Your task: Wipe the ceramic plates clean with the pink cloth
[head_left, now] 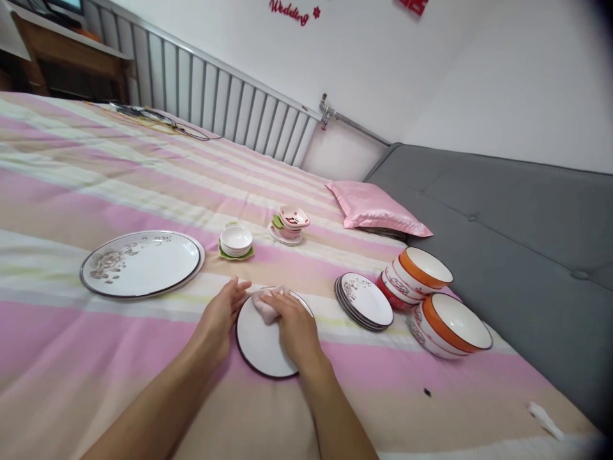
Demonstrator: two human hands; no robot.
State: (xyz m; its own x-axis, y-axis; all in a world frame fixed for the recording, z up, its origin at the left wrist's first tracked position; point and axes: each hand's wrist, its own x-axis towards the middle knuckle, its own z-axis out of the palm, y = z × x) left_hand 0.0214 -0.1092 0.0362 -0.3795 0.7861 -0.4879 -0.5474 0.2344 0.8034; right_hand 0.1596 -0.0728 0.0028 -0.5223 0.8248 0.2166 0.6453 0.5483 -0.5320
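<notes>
A round white plate [265, 348] with a dark rim lies on the striped bedsheet in front of me. My right hand [293, 322] presses a crumpled white cloth [266, 305] against the plate's upper part, its fingers bent over the cloth. At the plate's left edge is my left hand [221, 316], fingers stretched out and nothing held; whether it touches the rim is hard to see. To the right sits a stack of small dark-rimmed plates [368, 300]. An oval floral platter [143, 265] rests on the left, on top of another plate.
Small white bowls [236, 240] on a green dish and patterned small dishes [293, 218] stand beyond the plate. Orange-rimmed bowls [450, 326] are stacked at right, by the grey headboard [498, 223]. A pink pillow [376, 206] and cables [158, 119] lie farther back.
</notes>
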